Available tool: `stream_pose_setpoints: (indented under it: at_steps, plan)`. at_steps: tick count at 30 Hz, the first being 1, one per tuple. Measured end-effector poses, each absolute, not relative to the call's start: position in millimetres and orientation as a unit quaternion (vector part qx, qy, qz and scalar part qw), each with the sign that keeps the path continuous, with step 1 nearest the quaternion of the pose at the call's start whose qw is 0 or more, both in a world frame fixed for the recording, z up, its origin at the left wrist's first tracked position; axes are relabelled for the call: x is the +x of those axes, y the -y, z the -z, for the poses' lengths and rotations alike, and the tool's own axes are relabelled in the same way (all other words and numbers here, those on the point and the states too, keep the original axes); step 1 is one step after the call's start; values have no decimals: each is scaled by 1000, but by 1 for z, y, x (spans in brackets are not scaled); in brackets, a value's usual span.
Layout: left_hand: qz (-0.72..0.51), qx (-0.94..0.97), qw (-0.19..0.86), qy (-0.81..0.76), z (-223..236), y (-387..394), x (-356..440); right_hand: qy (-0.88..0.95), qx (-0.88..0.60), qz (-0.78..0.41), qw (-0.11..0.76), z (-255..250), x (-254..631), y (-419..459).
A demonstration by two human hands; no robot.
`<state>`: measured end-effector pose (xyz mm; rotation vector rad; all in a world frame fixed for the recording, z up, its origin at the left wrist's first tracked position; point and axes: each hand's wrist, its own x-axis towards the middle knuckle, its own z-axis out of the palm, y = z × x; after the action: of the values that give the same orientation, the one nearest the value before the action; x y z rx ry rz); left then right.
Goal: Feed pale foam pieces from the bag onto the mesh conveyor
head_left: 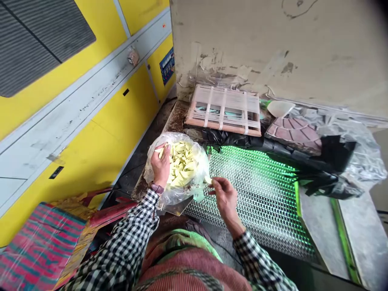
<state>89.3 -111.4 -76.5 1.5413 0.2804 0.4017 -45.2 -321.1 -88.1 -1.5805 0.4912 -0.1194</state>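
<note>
This is a workshop, as far as I can tell from here. Just right of my right-hand fingers (217,186) lies a green-lit wire mesh bed (254,202), and left of my left-hand fingers (161,155) runs a yellow machine cabinet (121,109). Beyond both sets of fingers rises a scuffed, plaster-smeared wall (257,40), with a strapped wooden frame (222,109) resting on black plastic sheeting (230,139) below it.

You've got two hands, left hand (160,165) and right hand (224,198), one plastic bag (201,161), one wristwatch (157,188), one wire mesh panel (257,202), one slatted wooden frame (222,109); pale slices (182,163) too many to count.
</note>
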Motion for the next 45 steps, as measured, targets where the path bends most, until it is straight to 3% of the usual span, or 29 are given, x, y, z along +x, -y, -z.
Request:
stream_pose_setpoints:
  at_steps: [2,6,10,17,21,27,33,37,45]
  plan:
    - [-174,667,710,-146,76,111,90,-234,-776,90,579,104,-62,353]
    - [-137,590,768,-210,72,116,93,-197,-923,193,268,137,-90,410]
    - [-121,574,784,-203,58,125,88,-171,-947,199,185,154,-113,435]
    - [-125,591,781,-159,18,142,70,-76,-970,178,151,162,-143,427]
    - [-53,605,787,-109,11,161,44,-90,-966,201,132,163,-140,419]
    - [87,592,793,-117,25,190,-3,-140,-963,105,204,158,-100,432]
    - [309,582,750,-64,37,197,-35,-127,-961,4,246,140,-98,455]
    - [383,559,732,-67,52,201,-50,-184,-959,28,214,127,-115,457]
    - [438,543,713,-65,69,229,-72,-186,-950,64,244,122,-125,442]
